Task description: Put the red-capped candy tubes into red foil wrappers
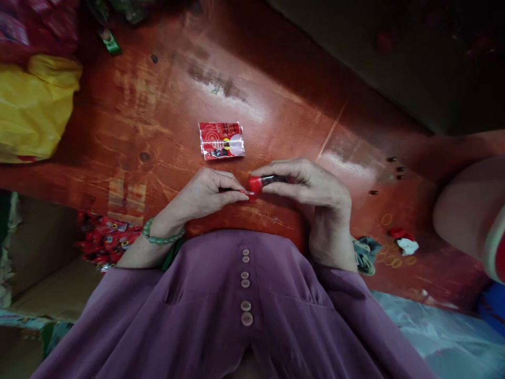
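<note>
My left hand, with a green bead bracelet on its wrist, pinches a small red wrapper-like piece between thumb and fingertips. Close beside it, my right hand is wrapped round a dark cylindrical item with a red end, which points toward the left fingertips. Whether the red end touches the small piece cannot be made out. On the reddish table, just beyond both hands, lies a flat stack of red printed packets.
A yellow bag lies at the left. Many red packets fill a cardboard box at lower left. Right of my right hand are rubber bands, a grey-green cloth and a large pale round container.
</note>
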`<state>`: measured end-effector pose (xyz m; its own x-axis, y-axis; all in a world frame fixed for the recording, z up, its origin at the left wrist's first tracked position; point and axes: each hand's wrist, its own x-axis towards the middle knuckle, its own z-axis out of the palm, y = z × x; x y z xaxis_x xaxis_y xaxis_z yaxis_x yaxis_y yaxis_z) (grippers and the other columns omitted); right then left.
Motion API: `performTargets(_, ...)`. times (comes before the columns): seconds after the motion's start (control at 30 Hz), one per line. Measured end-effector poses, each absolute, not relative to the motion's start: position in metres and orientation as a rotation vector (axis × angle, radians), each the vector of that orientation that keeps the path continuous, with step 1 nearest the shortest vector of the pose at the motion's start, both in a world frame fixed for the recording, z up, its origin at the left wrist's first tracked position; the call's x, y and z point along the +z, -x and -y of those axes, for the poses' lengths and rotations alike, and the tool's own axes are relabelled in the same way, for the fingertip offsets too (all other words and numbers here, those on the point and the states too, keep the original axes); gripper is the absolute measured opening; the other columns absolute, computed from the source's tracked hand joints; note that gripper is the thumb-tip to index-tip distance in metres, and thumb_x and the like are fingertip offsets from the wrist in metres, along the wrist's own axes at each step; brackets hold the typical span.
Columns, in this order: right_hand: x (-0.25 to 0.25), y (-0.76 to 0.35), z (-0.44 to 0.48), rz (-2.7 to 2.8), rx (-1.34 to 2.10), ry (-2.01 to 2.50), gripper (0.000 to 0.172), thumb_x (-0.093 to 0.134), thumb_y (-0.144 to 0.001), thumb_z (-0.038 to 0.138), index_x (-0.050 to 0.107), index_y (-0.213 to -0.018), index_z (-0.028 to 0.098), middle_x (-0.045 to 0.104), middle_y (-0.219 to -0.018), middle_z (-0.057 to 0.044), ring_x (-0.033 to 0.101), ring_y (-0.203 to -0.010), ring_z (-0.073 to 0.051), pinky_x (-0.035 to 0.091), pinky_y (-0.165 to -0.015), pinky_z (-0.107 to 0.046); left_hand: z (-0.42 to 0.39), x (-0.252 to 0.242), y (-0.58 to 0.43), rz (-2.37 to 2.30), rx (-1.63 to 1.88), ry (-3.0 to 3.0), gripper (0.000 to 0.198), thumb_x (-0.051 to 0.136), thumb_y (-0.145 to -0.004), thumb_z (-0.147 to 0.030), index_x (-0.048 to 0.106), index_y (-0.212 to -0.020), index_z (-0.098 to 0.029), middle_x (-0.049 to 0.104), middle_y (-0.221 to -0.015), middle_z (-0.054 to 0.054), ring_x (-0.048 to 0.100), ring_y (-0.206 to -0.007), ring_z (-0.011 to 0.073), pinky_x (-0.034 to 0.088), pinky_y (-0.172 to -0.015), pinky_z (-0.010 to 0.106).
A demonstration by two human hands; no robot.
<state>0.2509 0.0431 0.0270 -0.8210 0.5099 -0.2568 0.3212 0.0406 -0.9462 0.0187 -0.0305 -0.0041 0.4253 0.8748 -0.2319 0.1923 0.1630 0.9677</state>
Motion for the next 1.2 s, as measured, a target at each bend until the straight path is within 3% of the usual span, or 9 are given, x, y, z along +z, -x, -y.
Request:
performTargets(0.13,0.032,-0.262,-0.036,1.886,1.732,1.148,0.034,0.072,-0.085,0.037,0.072,-0.115,0.019,0.076,-0.103,-0.004,0.07,-0.09,-0.016,0.055,-0.083,-0.029,0.029,0.0,-0.018,-1.124,0.681,-1.225,0.011,0.076,-0.078,-0.032,0.08,-0.081,-0.022,0.077,-0.078,0.001,0.071,-0.07,0.0132,0.056,-0.065,0.021)
performTargets(0.33,0.033,-0.261,-0.016,1.727,1.656,1.201,0.041,0.071,-0.084,0.047,0.071,-0.117,0.023,0.075,-0.107,-0.004,0.071,-0.097,-0.019,0.058,-0.087,-0.033,0.028,0.0,-0.021,-1.182,0.768,-1.152,0.018,0.078,-0.075,-0.038,0.08,-0.08,-0.021,0.077,-0.079,0.004,0.07,-0.068,0.0148,0.057,-0.063,0.024)
performTargets(0.77,0.033,-0.255,-0.009,1.916,1.645,1.118,0.031,0.066,-0.091,0.032,0.07,-0.119,0.018,0.076,-0.111,-0.006,0.071,-0.098,-0.017,0.054,-0.092,-0.03,0.029,0.002,-0.022,-1.249,0.779,-1.153,0.011,0.077,-0.074,-0.03,0.078,-0.072,-0.019,0.075,-0.07,0.002,0.065,-0.063,0.0127,0.053,-0.06,0.023)
performTargets(1.0,0.031,-0.253,-0.005,1.767,1.674,1.213,0.032,0.068,-0.089,0.037,0.071,-0.116,0.019,0.076,-0.109,-0.005,0.07,-0.097,-0.018,0.056,-0.09,-0.032,0.032,0.002,-0.023,-1.29,0.816,-1.263,0.011,0.073,-0.079,-0.03,0.078,-0.077,-0.02,0.076,-0.075,0.001,0.067,-0.067,0.0127,0.054,-0.065,0.023)
performTargets(1.2,0.017,-0.257,-0.006,1.37,1.649,1.298,0.053,0.078,-0.078,0.045,0.063,-0.124,0.025,0.072,-0.099,-0.002,0.069,-0.08,-0.014,0.06,-0.076,-0.03,0.036,-0.003,-0.025,-1.356,0.929,-1.351,0.024,0.063,-0.088,-0.035,0.075,-0.076,-0.018,0.073,-0.072,0.001,0.063,-0.064,0.0114,0.051,-0.062,0.023)
